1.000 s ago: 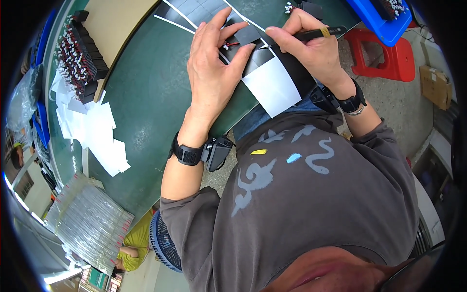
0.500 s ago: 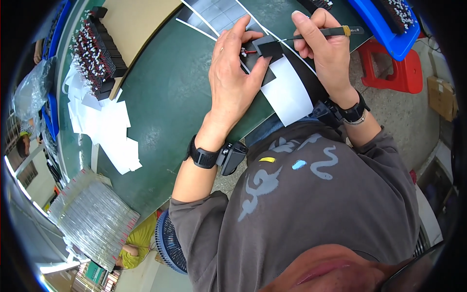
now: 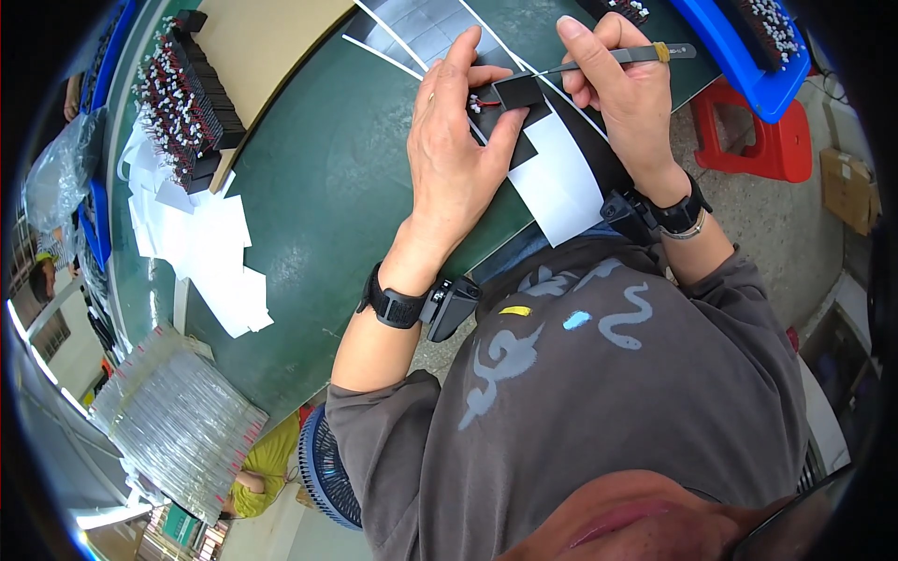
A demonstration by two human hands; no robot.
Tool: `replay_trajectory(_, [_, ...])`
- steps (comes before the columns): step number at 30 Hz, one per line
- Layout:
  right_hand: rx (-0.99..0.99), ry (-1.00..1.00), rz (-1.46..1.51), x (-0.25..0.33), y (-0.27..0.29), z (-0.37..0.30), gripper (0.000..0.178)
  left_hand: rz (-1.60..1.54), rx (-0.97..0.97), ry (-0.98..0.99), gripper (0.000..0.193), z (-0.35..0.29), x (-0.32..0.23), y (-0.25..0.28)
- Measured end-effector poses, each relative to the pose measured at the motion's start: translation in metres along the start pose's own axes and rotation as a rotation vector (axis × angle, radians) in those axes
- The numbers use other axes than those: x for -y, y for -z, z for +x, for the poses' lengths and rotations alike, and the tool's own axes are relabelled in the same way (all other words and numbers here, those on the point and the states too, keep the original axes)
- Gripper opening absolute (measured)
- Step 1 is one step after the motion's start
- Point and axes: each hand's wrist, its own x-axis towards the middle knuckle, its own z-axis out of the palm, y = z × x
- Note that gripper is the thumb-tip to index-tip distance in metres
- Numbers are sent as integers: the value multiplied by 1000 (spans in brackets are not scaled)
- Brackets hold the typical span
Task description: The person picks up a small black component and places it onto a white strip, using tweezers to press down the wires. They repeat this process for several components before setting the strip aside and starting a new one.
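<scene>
Pinching the black block (image 3: 519, 91) between thumb and a fingertip, the left hand (image 3: 456, 140) opens its grip only as wide as the piece, over the table (image 3: 327, 187). A second ago the block showed a pale grey face; now a black one shows, with a thin grey far edge. The right hand (image 3: 631, 103) has its grip closed around slim dark tweezers (image 3: 631, 57), whose tip has gone from near the block's near right corner to its far right one; contact there cannot be told. This suggests the work now centres on that corner. The block's long axis runs roughly left to right, rising slightly rightward. A red wire (image 3: 487, 103) lies at the block's left, its attachment unclear; a white sheet (image 3: 561, 192) lies on the block's near side.
</scene>
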Motion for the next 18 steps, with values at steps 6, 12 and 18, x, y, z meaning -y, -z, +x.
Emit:
replay_trajectory(6, [31,7,-52,2,3,-1,28,-5,-5,7,76,0,0,0])
replay_trajectory(12, [63,142,-129,-6,7,0,30,4,5,19,77,0,0,0])
replay_trajectory(18, [55,109,-126,-9,7,0,30,-15,-5,6,78,0,0,0])
